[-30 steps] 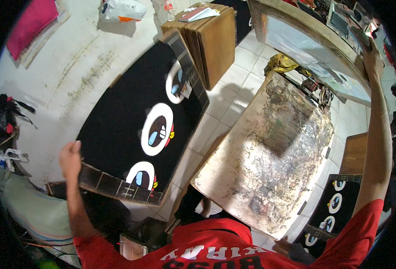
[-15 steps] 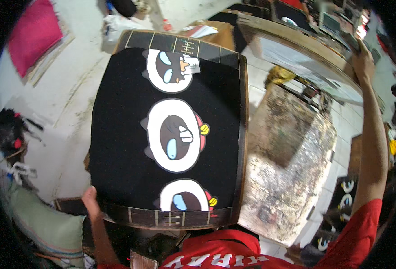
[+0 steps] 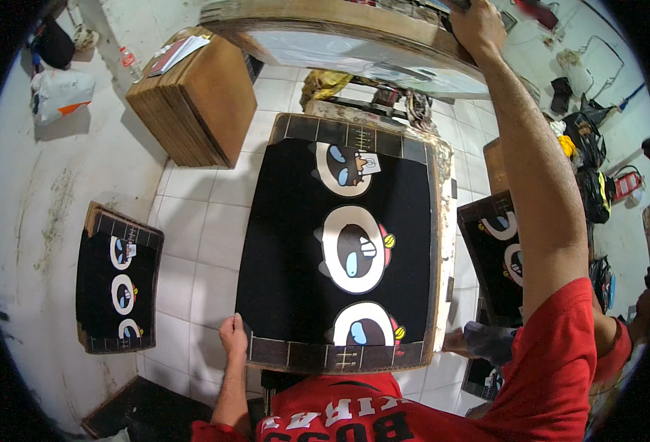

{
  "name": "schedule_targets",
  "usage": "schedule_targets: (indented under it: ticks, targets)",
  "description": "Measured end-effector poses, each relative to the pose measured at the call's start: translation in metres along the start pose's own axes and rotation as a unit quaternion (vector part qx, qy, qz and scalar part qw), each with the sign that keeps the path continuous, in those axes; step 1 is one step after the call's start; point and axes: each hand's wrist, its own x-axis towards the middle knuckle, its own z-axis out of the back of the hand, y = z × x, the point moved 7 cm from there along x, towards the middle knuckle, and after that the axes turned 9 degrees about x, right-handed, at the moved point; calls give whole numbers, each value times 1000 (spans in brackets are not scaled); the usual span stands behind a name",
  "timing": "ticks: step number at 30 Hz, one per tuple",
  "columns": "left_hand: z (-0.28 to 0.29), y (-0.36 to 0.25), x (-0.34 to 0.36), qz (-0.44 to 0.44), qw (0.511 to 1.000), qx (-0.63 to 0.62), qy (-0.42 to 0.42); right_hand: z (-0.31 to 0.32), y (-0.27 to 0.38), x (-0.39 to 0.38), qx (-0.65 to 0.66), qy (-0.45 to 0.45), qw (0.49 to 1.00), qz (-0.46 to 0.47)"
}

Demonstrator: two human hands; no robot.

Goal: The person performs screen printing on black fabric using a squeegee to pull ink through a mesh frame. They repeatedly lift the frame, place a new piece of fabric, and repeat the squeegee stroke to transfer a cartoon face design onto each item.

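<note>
A board with ruled line marks along its ends carries a black fabric panel, printed with three round white cartoon animal heads. My left hand is closed on the board's near left corner, thumb on top. The board lies over a paint-stained table, which shows along its far and right edges. My right arm reaches far forward. At its end my right hand is closed over the top of a raised wooden screen frame, next to something dark; its fingertips are partly hidden.
A stack of brown boards with papers on top stands at the far left. Another board with a printed black panel leans at the left wall, and more printed panels stand at the right. Another person's hand shows near the right.
The board with the black panel has moved right and away from me, over the stained table. My view has turned rightward. Both hands keep their holds.
</note>
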Motion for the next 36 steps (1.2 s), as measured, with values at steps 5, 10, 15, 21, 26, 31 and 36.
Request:
schedule_targets:
  ticks: [5, 10, 15, 21, 26, 31, 36]
  targets:
    - [-24, -52, 5, -64, 996, 34, 58, -2, 2, 7, 16, -9, 999, 34]
    - [-25, -80, 11, -48, 994, 34, 93, -3, -1, 17, 16, -6, 999, 30]
    - [-15, -95, 7, -53, 991, 100, 74, -6, 2, 24, 34, 8, 999, 20]
    - [-4, -114, 3, -15, 986, 161, 47, 0, 11, 30, 34, -8, 999, 34]
    - [-1, -120, 2, -22, 987, 157, 25, -2, 8, 35, 55, 7, 998, 39]
    - [-12, -98, 8, 22, 988, 143, 48, -4, 12, 44, 54, 6, 997, 59]
    - [-29, -75, 22, -4, 989, 137, 47, -2, 8, 37, 34, 23, 999, 23]
